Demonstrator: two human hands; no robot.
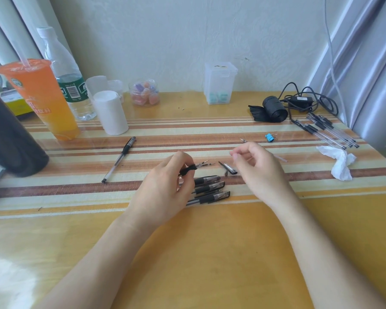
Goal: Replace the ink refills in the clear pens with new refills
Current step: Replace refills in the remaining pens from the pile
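Note:
My left hand [165,188] grips a clear pen [188,170] by its black rubber grip, with the tip end pointing right. My right hand [256,166] is beside it, fingers curled and thumb meeting forefinger. A thin clear refill [281,158] sticks out past that hand on the right and seems pinched in it. A loose pen cap [228,168] lies between the hands. Three capped clear pens [210,188] lie side by side under my left hand. A bundle of refills [328,130] lies at the far right.
A single pen [118,159] lies to the left. An orange drink cup [40,99], water bottle [67,74], white roll [109,112], jar [145,93] and clear box [220,83] line the back. A blue binder clip [270,137], crumpled tissue [339,161] and black cable [303,101] are on the right.

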